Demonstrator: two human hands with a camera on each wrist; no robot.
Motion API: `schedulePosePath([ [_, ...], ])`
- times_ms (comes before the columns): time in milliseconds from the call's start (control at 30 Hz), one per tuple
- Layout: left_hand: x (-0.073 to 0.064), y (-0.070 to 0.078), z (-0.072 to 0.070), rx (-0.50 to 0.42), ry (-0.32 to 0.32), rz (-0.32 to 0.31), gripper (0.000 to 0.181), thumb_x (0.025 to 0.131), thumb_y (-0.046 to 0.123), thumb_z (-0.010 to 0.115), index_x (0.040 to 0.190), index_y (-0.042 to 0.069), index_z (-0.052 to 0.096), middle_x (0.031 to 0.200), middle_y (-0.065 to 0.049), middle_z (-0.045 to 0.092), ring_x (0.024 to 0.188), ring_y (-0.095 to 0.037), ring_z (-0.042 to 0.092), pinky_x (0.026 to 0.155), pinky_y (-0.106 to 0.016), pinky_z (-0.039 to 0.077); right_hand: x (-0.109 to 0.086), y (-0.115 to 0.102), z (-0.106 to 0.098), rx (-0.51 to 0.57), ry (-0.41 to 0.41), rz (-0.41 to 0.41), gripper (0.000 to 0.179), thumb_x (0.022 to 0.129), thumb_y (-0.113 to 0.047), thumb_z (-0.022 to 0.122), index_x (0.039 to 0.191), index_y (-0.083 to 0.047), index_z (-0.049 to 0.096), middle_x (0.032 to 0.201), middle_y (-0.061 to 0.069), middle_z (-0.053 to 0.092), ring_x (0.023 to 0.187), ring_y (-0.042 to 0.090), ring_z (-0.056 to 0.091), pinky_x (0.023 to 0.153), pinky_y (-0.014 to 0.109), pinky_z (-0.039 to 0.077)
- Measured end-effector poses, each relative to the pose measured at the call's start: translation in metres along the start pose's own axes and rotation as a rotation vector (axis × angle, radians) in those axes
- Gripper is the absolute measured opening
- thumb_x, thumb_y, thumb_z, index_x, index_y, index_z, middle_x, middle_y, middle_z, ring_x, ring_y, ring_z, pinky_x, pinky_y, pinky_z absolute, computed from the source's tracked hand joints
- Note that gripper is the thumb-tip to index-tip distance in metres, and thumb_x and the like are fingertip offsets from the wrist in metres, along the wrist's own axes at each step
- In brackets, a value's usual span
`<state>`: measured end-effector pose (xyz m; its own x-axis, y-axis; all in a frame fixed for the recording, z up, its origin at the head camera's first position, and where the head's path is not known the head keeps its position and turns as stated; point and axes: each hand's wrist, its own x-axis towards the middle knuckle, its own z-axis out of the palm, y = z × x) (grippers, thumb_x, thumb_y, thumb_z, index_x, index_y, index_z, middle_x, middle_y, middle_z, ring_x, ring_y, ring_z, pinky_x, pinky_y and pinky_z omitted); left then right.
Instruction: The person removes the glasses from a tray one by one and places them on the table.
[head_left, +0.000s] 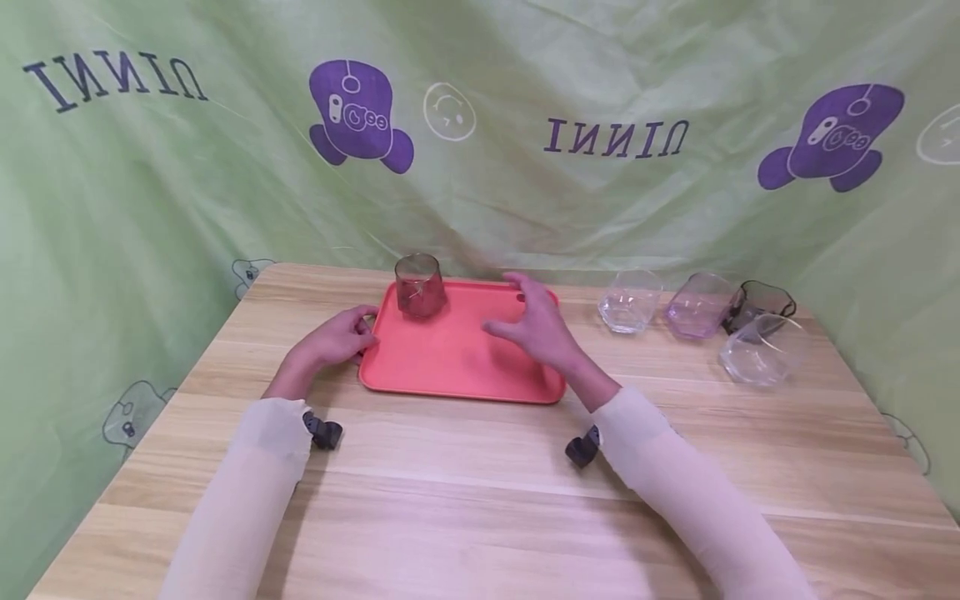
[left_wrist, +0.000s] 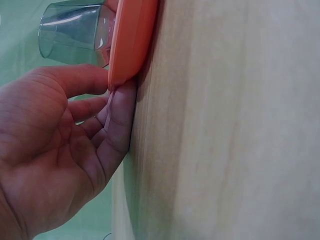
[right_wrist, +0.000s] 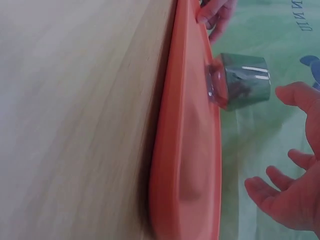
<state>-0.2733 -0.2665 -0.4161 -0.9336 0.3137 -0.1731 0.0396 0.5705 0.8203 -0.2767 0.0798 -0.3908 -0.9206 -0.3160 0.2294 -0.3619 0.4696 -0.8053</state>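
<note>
A red tray [head_left: 450, 364] lies on the wooden table, with a dark tinted glass [head_left: 420, 286] standing upright in its far left corner. My left hand [head_left: 333, 340] pinches the tray's left edge. In the left wrist view the thumb [left_wrist: 85, 80] rests at the rim and a finger [left_wrist: 122, 107] reaches beneath it. Over the right half of the tray hovers my right hand [head_left: 542, 327], thumb and fingers spread, holding nothing. In the right wrist view this hand stands apart from the tray surface, with the tinted glass [right_wrist: 246, 81] beyond the thumb.
To the right of the tray stand a clear glass [head_left: 630, 304], a pale purple glass [head_left: 699, 308], a dark wavy-rimmed glass [head_left: 759, 304] and another clear glass [head_left: 761, 354], grouped closely. A green printed curtain [head_left: 480, 208] hangs behind the table [head_left: 450, 500].
</note>
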Motion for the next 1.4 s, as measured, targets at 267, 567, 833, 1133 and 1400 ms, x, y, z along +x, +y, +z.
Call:
schedulePosePath([
  [267,0.0,0.0,0.0,0.009,-0.002,-0.002,0.06,0.098,-0.004,0.053,0.151,-0.016,0.028,0.091,-0.016,0.053,0.07,-0.019,0.057,0.06,-0.029,0.055,0.017,-0.012,0.022,-0.009,-0.036,0.04,0.085,0.086,-0.027,0.085,0.155,-0.007,0.039,0.152,0.016,0.044,0.136,0.038,0.045,0.103,0.048,0.047],
  [567,0.001,0.001,-0.003,0.017,-0.008,-0.001,0.06,0.1,-0.003,0.052,0.151,-0.019,0.024,0.092,-0.019,0.053,0.071,-0.019,0.058,0.06,-0.032,0.056,0.035,-0.016,0.037,-0.001,-0.063,0.082,0.09,0.087,-0.027,0.085,0.158,-0.008,0.034,0.157,0.015,0.039,0.136,0.034,0.046,0.102,0.047,0.048],
  [833,0.001,0.002,-0.002,0.013,-0.01,-0.025,0.06,0.1,-0.002,0.053,0.152,-0.015,0.027,0.093,-0.018,0.053,0.072,-0.021,0.059,0.063,-0.031,0.056,0.052,-0.013,0.053,0.037,-0.078,0.097,0.099,0.086,-0.03,0.086,0.161,-0.009,0.025,0.159,0.018,0.036,0.136,0.036,0.047,0.105,0.047,0.047],
  [1133,0.003,-0.003,-0.001,0.013,0.003,-0.036,0.059,0.1,-0.003,0.053,0.153,-0.013,0.028,0.094,-0.017,0.053,0.072,-0.021,0.059,0.062,-0.031,0.056,0.065,-0.01,0.066,0.093,-0.1,0.115,0.098,0.086,-0.031,0.086,0.161,-0.009,0.026,0.159,0.017,0.037,0.134,0.034,0.048,0.107,0.046,0.045],
  [1400,0.002,-0.003,0.0,0.002,0.001,-0.042,0.06,0.1,-0.002,0.054,0.153,-0.013,0.028,0.095,-0.017,0.053,0.072,-0.021,0.059,0.062,-0.031,0.056,0.07,-0.015,0.075,0.177,-0.102,0.129,0.092,0.086,-0.03,0.086,0.159,-0.012,0.032,0.155,0.015,0.041,0.131,0.031,0.051,0.107,0.045,0.045],
])
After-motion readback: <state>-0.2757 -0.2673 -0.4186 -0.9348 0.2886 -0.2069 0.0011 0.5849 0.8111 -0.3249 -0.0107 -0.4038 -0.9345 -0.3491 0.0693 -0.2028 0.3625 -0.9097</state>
